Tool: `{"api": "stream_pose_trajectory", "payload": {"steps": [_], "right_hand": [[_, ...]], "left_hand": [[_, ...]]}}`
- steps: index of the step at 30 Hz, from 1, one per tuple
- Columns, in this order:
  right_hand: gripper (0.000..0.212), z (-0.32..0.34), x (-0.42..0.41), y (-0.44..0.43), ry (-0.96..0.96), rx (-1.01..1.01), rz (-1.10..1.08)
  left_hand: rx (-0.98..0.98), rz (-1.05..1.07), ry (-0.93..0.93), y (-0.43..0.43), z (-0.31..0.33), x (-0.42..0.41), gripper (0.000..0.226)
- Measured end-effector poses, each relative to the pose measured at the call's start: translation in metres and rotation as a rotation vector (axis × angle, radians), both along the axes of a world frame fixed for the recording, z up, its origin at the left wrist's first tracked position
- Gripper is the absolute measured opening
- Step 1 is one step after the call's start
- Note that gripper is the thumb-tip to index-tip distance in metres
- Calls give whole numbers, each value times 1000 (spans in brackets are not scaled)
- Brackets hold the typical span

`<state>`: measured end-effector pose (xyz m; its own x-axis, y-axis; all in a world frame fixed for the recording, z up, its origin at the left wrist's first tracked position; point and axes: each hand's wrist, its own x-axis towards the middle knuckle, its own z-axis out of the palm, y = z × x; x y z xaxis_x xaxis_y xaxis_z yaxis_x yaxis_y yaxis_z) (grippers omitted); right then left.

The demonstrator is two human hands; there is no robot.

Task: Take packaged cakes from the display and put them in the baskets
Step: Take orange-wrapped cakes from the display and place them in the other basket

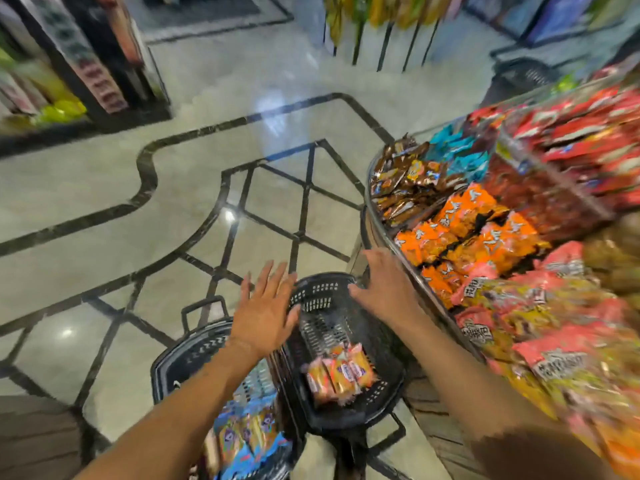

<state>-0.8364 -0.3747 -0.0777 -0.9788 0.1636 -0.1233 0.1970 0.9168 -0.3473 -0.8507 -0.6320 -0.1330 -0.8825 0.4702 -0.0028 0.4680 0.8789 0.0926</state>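
Floor (head view): pale polished stone (242, 98) with dark inlaid lines fills the frame from 9 to 12 o'clock. Blurred shelves (69, 64) stand at 10 o'clock and a rack of hanging packs (381, 12) at 12 o'clock.
Display: a curved, metal-rimmed display (367, 195) takes up the frame from 2 to 5 o'clock. It is heaped with brown packs (405, 181), blue packs (453, 147), orange packs (467, 233) and pink packs (540, 306).
Left hand: the left hand (265, 310) is palm down, fingers (277, 275) straight and fanned wide apart, holding nothing. It sits over the near-left rim of the right basket; whether it touches cannot be told.
Right hand: the right hand (384, 285) is palm down, fingers loosely spread and slightly bent, holding nothing. It sits between the right basket's far rim and the display rim, and its thumb overlaps the basket rim. Contact cannot be told.
Right basket: the black slotted right basket (322, 292) holds a small cluster of packaged cakes (341, 374) in orange wrappers on its bottom.
Left basket: the black left basket (180, 362), just beside the other at its 8 o'clock, holds blue and yellow packs (249, 434).
Cakes against the fingers: the packaged cakes lie at 5 o'clock from the left hand and between 6 and 7 o'clock from the right hand, apart from both. The orange packs in the display lie at 2 o'clock from the right hand, near it but untouched.
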Motion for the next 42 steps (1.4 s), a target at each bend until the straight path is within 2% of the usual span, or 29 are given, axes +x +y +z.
{"api": "stream_pose_trajectory", "payload": {"steps": [4,9,13,18,25,35,42], "right_hand": [[75,103,14,-6,192,105,-29],[76,204,56,6,387,188,-141],[77,263,112,30,462,277,-261],[74,313,208,73,493,374,-410],[76,333,388,143,425,439,-674],[71,314,654,215,311,471,-976],[70,270,761,249,191,424,-1034]], "left_hand": [[126,-87,179,-6,92,-15,65],[169,-193,341,16,195,-20,67],[251,-315,429,56,255,1,68],[336,-475,459,128,300,51,68],[409,-755,447,246,320,173,70],[418,-1086,359,380,306,414,68],[322,-1160,275,436,268,514,69]]}}
